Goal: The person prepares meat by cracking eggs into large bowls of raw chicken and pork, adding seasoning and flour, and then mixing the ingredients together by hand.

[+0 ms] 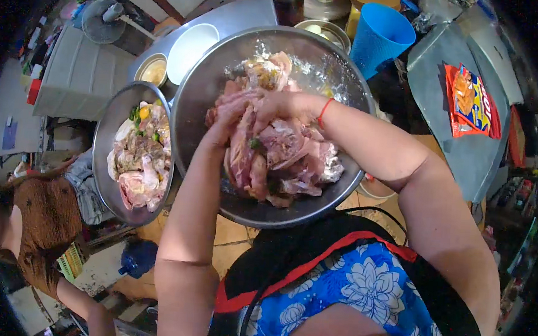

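Note:
A large stainless steel bowl (200, 80) stands before me, heaped with raw meat pieces (281, 146), some dusted with white powder. Both hands are in the heap, close together near its upper middle. My left hand (234, 107) lies against the meat, its fingers partly hidden and hard to tell from the pieces. My right hand (282, 108), below a red wrist string (325, 112), curls its fingers over a piece of meat. More white powder (333, 75) clings to the bowl's far right wall. A small green bit (254, 143) sticks to one long strip.
At left, a second steel bowl (101, 159) holds raw chicken pieces (145, 180), an egg yolk and green bits. Behind are a white bowl (194, 52), a small tub (152, 69) and a blue plastic cup (381, 37). A printed food packet (471, 101) lies right. Another person (47, 215) is at lower left.

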`<state>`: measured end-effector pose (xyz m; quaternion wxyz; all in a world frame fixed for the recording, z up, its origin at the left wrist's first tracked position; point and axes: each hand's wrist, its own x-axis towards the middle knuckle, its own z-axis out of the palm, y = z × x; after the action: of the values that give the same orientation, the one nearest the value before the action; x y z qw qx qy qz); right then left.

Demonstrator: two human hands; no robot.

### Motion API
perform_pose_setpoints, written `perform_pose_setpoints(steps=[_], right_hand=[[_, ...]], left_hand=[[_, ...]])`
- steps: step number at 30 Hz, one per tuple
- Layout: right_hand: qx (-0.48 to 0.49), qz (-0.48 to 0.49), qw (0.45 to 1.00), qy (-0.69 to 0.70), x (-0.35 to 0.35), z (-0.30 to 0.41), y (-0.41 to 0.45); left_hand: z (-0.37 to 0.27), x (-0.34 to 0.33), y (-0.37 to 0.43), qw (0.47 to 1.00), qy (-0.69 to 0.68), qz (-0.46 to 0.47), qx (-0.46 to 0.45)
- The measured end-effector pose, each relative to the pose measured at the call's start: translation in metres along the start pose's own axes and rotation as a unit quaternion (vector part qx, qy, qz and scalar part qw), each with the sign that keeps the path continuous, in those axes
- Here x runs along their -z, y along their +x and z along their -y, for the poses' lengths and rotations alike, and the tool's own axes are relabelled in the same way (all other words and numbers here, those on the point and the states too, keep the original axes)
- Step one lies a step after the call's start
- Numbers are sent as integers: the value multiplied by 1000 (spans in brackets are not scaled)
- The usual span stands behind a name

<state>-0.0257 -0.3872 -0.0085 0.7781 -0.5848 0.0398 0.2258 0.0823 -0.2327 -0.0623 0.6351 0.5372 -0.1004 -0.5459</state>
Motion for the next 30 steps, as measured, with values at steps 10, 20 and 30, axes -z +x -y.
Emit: perform_pose_setpoints(steps=[10,20,30], right_hand=[[240,-146,946,-162,9,60,-18],[139,-204,795,-555,-23,6,-48],[-90,-126,771,-618,-11,-28,-6]], left_hand=[[-98,-37,-33,942,198,50,-266],[-74,-62,-84,633,772,-1,58],[16,-34,-49,608,793,-1,-17]])
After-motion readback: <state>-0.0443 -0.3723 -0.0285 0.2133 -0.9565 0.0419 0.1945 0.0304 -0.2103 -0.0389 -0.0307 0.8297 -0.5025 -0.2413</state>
